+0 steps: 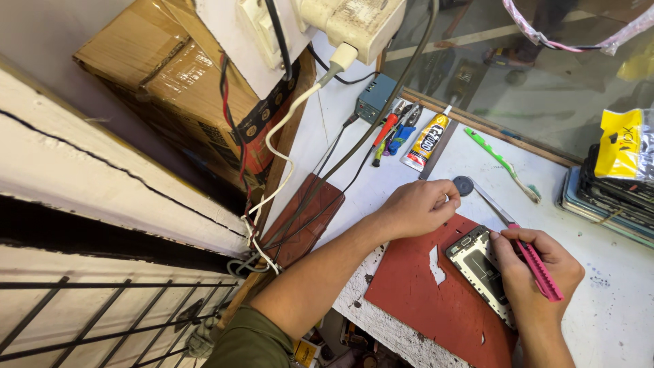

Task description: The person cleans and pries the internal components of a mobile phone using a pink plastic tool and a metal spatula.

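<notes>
White bench top (470, 160), scuffed and chipped at its near edge, carries the work; glass (545, 88) runs along its far side. At far left we note a painted wall (82, 170) above a metal grille (102, 320), and a taped cardboard box (170, 82) behind it. Cables (272, 157) hang from a socket board (340, 24) down past a brown case (310, 218) lying flat on the bench.

Further along, at the back of the bench, lie a small blue-grey box (376, 95), pliers (392, 126) and a glue tube (426, 142), then a green tool (501, 163).

On the red mat (415, 293) we record the left hand (419, 206), fingers curled into a loose fist, resting at the mat's far edge; we cannot tell whether it holds anything. A dark disc (463, 185) sits just beside it.

An opened phone (480, 266) lies on the mat, inside facing up. The right hand (535, 269) rests on its right side, closed around a pink-handled tool (538, 266) whose metal shaft points toward the disc.

At far right, stacked phones (606, 197) sit under a yellow packet (623, 143).
</notes>
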